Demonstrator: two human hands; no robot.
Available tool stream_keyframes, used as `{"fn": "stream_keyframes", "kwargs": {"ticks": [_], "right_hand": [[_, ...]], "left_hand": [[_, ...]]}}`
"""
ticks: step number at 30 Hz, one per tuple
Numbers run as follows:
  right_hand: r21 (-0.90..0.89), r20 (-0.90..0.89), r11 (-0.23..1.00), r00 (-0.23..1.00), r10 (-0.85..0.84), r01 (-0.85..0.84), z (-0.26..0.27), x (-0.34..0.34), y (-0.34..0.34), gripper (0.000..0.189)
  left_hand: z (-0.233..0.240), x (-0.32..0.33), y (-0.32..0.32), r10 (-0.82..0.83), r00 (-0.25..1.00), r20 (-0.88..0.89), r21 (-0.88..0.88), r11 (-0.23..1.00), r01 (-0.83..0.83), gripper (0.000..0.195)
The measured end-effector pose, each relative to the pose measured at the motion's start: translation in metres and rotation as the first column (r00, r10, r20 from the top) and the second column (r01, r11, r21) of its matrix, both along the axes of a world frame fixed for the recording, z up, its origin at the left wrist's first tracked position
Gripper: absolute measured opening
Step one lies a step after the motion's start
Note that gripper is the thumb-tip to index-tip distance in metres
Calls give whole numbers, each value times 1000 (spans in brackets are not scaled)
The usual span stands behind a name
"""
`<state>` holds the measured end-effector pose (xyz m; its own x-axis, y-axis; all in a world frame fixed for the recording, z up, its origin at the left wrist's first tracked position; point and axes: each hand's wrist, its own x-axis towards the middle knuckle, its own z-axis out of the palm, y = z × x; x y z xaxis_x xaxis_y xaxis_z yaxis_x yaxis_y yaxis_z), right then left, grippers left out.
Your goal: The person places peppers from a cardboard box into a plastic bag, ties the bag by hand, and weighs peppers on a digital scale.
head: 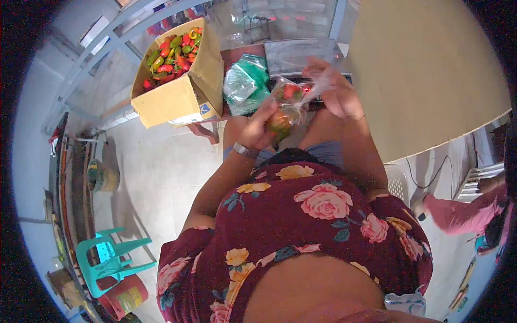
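Observation:
A clear plastic bag with red and green peppers inside is held above the lap. My left hand grips its filled side. My right hand, somewhat blurred, is at the gathered, stretched top of the bag, its fingers closed on the thin plastic. Behind the bag stands a weighing scale with a flat metal plate, partly hidden by my right hand. Left of the scale lie green and clear plastic bags. An open cardboard box farther left holds many red and green peppers.
A large tan board or tabletop fills the right side. A small reddish table carries the box and scale, with a glass-fronted frame behind. A turquoise plastic chair and a red bucket are at lower left. Another person's pink-clothed part shows at right.

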<state>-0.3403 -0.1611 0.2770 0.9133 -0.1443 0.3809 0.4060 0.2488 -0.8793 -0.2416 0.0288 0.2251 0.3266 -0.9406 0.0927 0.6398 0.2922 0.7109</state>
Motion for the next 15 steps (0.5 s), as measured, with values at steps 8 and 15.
{"fn": "stream_keyframes", "kwargs": {"ticks": [8, 15], "right_hand": [[338, -297, 916, 948, -114, 216, -81, -7, 4, 56], [144, -412, 988, 911, 5, 60, -59, -3, 51, 51]], "left_hand": [[10, -8, -8, 445, 864, 235, 99, 873, -477, 68], [-13, -3, -1, 422, 818, 391, 137, 852, -505, 52]]}}
